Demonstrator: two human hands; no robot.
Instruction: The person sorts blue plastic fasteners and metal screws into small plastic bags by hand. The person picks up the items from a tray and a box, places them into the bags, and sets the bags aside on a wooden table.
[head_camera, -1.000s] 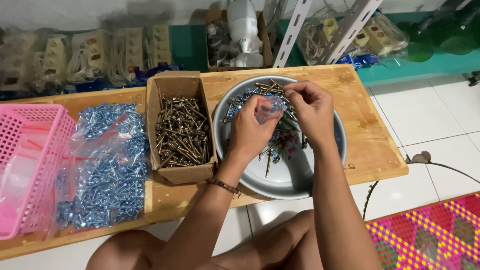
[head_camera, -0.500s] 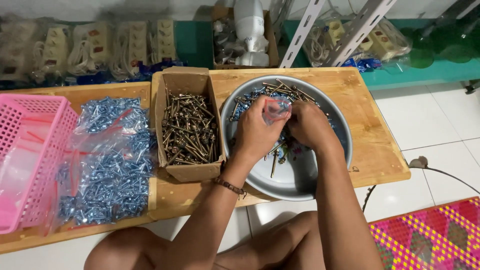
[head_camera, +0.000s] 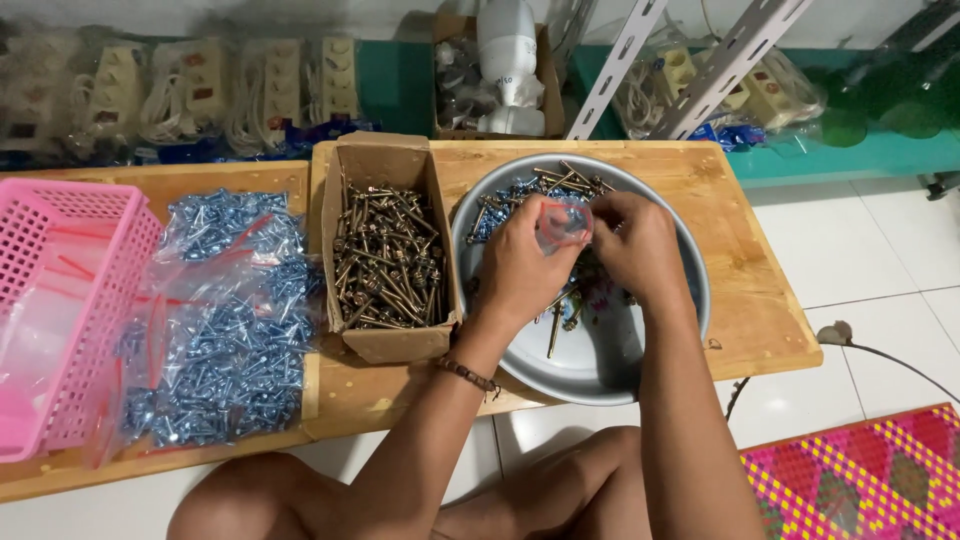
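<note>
both hands (head_camera: 580, 250) pinch small clear bag (head_camera: 562, 222) — over grey basin (head_camera: 640, 355).

A low wooden table (head_camera: 730, 260) is standing over white floor tiles, bearing a pink plastic basket (head_camera: 60, 300), a heap of small clear bags of screws (head_camera: 225, 320), an open cardboard box (head_camera: 385, 255) of dark screws and a grey metal basin (head_camera: 600, 360); it is perhaps made of two boards.

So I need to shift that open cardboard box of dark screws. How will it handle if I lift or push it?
The cardboard box is packed with dark screws, so it is probably heavy for its size. Its thin walls look slightly bowed and may flex or sag. It sits flat on the wooden board, so it would likely slide, not tip.
</note>
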